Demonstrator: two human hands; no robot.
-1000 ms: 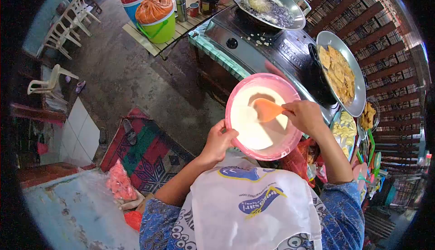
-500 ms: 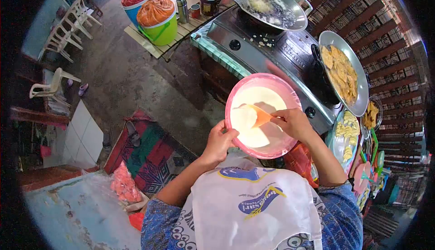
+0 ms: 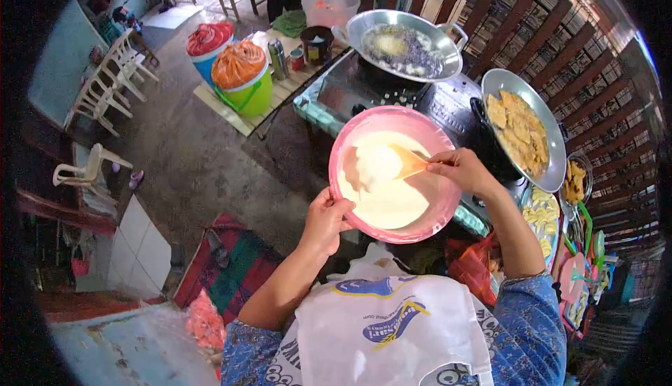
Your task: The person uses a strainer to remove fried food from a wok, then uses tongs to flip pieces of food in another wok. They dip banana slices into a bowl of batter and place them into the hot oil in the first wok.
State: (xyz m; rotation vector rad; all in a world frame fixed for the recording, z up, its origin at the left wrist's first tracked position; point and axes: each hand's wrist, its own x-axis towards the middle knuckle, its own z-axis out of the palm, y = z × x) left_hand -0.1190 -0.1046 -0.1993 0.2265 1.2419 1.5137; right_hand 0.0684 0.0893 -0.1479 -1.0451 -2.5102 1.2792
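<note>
Firmly clasps the pink bowl (image 3: 337,149) at its near rim with the left hand (image 3: 325,221), thumb over the lip, fingers hidden beneath. Holds it in the air, slightly tipped, above the near edge of the stove surface (image 3: 336,88), resting on nothing. Pinches the handle of an orange spatula (image 3: 406,162) in the right hand (image 3: 462,169), clenched around it just over the bowl's right rim. Points the blade leftward from that hand, long axis nearly level across the bowl toward the left hand, tip sunk in a raised fold of pale batter (image 3: 392,204) (thick enough to hold a ridge, by the look of it). Has the right hand nearer the batter, the left hand only at the rim.

Beyond the bowl, toward the far end of the surface: a steel wok (image 3: 364,22) of bubbling oil. At the right edge: a wide pan (image 3: 556,155) heaped with golden fried pieces (image 3: 521,130), and nearer, yellow slices (image 3: 537,211). Left of the surface: a low slatted table (image 3: 224,109) with a green bucket (image 3: 248,95) under an orange cover, a blue bucket (image 3: 203,60) under a red one, and a flask (image 3: 278,59). Farther left: white plastic chairs (image 3: 115,74) on a bare concrete floor (image 3: 196,162). Below the left arm: a patterned rug (image 3: 224,274). Along the right side: dark wooden slats (image 3: 581,57).
</note>
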